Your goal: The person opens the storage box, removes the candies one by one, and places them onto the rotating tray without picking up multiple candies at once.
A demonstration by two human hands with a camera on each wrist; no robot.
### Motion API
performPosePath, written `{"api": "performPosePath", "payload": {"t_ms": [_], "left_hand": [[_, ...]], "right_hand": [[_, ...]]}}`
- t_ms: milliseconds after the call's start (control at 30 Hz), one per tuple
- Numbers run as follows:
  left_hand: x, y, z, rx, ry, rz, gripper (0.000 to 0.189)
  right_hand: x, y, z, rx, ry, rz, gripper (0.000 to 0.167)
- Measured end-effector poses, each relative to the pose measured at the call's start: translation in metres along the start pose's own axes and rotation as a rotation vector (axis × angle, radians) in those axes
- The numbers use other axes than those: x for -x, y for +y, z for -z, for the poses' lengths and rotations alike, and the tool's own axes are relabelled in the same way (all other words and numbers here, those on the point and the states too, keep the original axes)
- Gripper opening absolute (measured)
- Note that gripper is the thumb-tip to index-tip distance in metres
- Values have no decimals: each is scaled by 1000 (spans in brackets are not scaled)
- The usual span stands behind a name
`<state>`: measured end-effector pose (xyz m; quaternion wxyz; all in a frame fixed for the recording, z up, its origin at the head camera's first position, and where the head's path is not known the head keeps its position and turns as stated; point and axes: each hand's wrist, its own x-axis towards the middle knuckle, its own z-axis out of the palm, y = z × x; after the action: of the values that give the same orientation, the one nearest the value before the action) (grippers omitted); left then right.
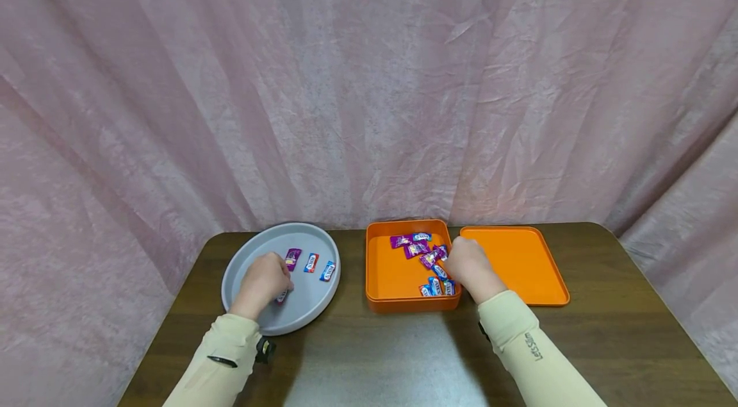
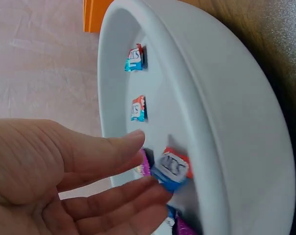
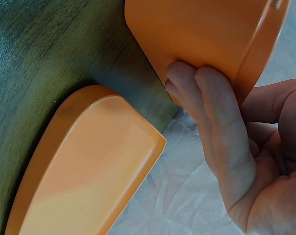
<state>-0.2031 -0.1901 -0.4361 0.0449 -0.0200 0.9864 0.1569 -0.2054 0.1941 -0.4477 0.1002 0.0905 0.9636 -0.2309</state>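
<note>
My left hand (image 1: 264,282) reaches into a round grey tray (image 1: 311,301). Its fingertips are beside a red-and-blue wrapped candy (image 2: 172,167); thumb and fingers stand apart in the left wrist view. A purple-wrapped candy (image 1: 293,259) and two red-and-blue candies lie farther right on the tray. My right hand (image 1: 471,267) grips the right wall of an orange box (image 1: 383,269). In the right wrist view its fingers (image 3: 219,105) press the outer wall, with the thumb at the rim, partly hidden. Several purple candies (image 1: 416,249) and red-and-blue candies (image 1: 436,286) lie inside the box, mostly toward its right side.
An orange lid (image 1: 519,266) lies flat on the wooden table (image 1: 369,356), right of the box. Behind the table's back edge hangs a pink curtain (image 1: 369,86). A strip of table separates the grey tray from the box.
</note>
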Motion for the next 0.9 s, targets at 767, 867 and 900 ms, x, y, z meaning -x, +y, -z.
{"api": "performPosePath", "payload": {"t_ms": [767, 867, 900], "left_hand": [[1, 161, -31, 145, 313, -488, 46], [5, 180, -45, 130, 230, -511, 50], [6, 185, -50, 122, 205, -518, 51]], "right_hand": [[1, 2, 0, 26, 18, 32, 25], [3, 2, 0, 27, 22, 40, 25], [4, 2, -1, 30, 23, 43, 25]]}}
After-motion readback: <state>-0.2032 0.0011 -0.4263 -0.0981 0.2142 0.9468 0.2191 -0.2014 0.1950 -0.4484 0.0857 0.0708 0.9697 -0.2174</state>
